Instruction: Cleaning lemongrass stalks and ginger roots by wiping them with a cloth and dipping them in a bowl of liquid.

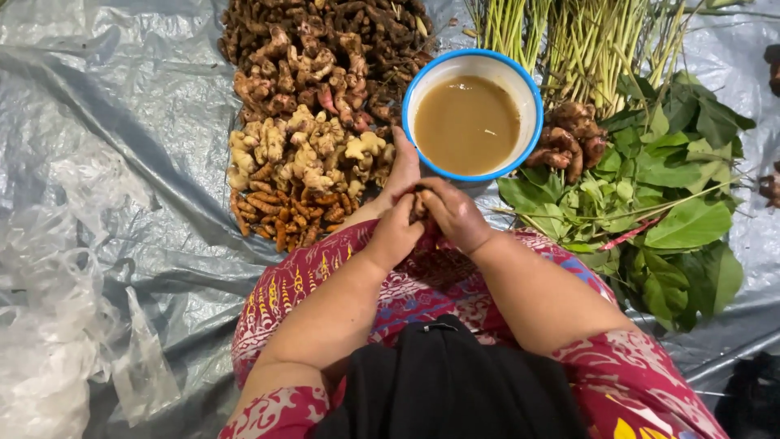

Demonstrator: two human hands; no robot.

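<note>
My left hand (396,232) and my right hand (455,213) meet over my lap, both closed around a small brown root (418,206) held between them. Just beyond the hands stands a white bowl with a blue rim (422,81), filled with murky brown water. My lap is covered by a red patterned cloth (406,293).
Left of the bowl lie heaps of roots on a grey plastic sheet (114,162): dark ones at the far end, pale ginger (305,150), orange turmeric (284,215). Green stalks (569,41) lie behind the bowl, broad leaves (666,203) to the right. Crumpled clear plastic (49,325) sits at the left.
</note>
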